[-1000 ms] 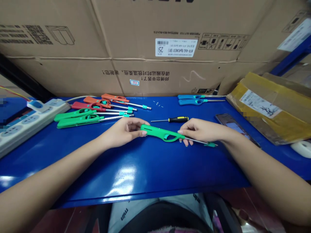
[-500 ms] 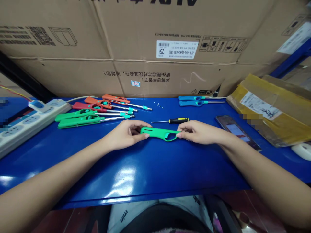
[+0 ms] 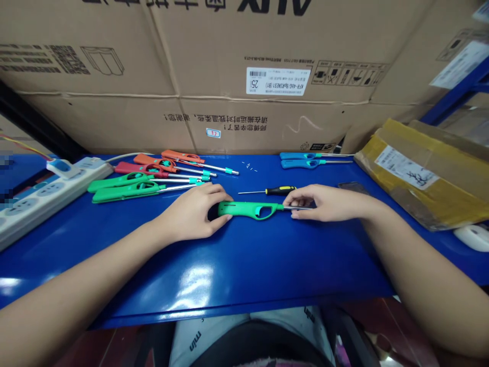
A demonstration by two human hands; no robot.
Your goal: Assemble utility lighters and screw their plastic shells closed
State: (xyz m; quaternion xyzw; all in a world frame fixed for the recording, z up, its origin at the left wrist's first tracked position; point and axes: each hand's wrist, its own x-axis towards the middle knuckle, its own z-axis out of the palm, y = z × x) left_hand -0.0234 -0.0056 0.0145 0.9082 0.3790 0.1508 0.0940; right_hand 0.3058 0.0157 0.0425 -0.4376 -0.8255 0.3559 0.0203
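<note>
head view: left hand (image 3: 200, 211) pinches the handle end of a bright-green plastic long-nosed lighter (image 3: 244, 209) at the glossy blue table (image 3: 237, 270); right hand (image 3: 324, 203) curls round its thin silver metal rod (image 3: 300, 207), grip unclear; a slack hold might let it twist or drop

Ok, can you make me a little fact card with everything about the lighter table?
Left grip: thumb and fingers on the handle end of a green lighter
Right grip: at that lighter's metal rod; firmness unclear
Behind it: black-and-yellow screwdriver
Left group: two green lighters, one red lighter, two orange lighters
Far right: two blue lighters
Partly hidden: phone, by the right forearm
</note>
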